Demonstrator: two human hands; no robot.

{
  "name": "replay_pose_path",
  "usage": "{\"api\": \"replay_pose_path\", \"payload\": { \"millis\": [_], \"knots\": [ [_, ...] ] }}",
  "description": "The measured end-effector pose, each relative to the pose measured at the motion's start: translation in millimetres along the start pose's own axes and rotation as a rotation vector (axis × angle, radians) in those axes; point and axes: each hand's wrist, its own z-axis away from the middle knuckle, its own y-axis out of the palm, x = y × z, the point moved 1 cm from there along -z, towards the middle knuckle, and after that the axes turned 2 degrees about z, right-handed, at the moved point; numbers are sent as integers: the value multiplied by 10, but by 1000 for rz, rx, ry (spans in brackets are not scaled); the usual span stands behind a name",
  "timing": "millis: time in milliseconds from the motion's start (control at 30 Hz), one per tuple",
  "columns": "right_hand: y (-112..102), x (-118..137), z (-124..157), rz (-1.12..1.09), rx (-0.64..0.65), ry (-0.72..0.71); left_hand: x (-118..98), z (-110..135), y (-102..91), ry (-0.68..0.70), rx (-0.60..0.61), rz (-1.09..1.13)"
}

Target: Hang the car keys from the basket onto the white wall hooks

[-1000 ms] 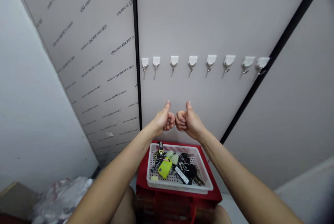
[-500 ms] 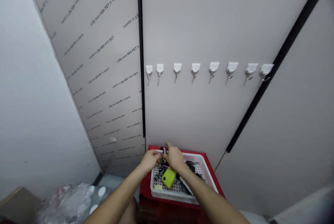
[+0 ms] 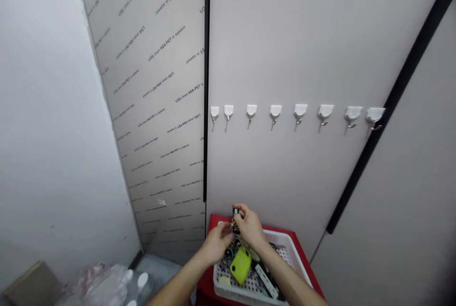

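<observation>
Black-and-yellow key tag point(image 3: 235, 219) pinched by right hand point(image 3: 250, 226); left hand point(image 3: 217, 244) curled just beside it, grip unclear. White plastic basket point(image 3: 228, 290) of keys, lime-green fob point(image 3: 240, 265) below hands; white adhesive hooks point(image 3: 299, 112) on wall well above

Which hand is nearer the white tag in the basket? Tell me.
Right. The right hand is above and to the left of the white tag in this view; the left hand is farther away, further left.
</observation>
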Motion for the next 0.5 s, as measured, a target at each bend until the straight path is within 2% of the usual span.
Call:
{"api": "replay_pose_path", "payload": {
  "millis": [100, 200, 367, 500],
  "knots": [
    [-128, 289, 18, -323, 15, -67, -154, 22, 98, 80, 74, 28],
    [-272, 607, -5, -463, -20, -110, -373, 36, 105, 144, 32, 6],
    [-476, 1145, -259, -557, -105, -262, -901, 31, -159, 211, -145, -13],
    [-511, 1547, -565, -631, -167, -392, -1337, -84, -403, 290, -296, -121]
  ]
}}
